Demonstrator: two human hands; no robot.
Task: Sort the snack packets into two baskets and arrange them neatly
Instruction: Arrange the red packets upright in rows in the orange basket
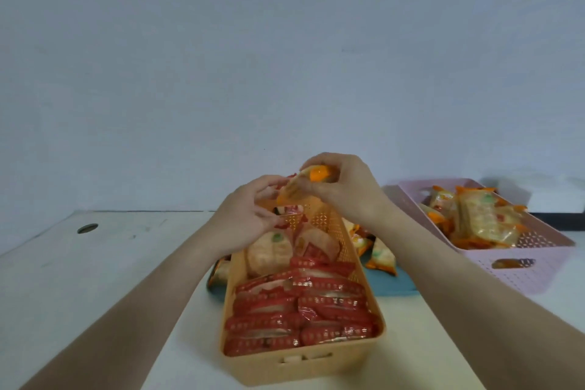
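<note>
Both hands pinch one orange packet (300,184) in the air above the far end of the orange basket (304,358): the right hand (342,190) closes on its top edge, the left hand (250,212) on its lower corner, though the left fingers may also trap a red wrapper behind; the blur hides that. The packet looks light, crinkly and slick, with contents that likely crush, so the sealed end seams seem the safest hold. Red packets (300,310) fill the near basket in tight rows, leaving room only at the far end. The pink basket (522,275), well to the right, holds orange packets and has a free near corner. Loose packets (376,256) lie on the blue mat (402,285) between the baskets, under the likely path.
</note>
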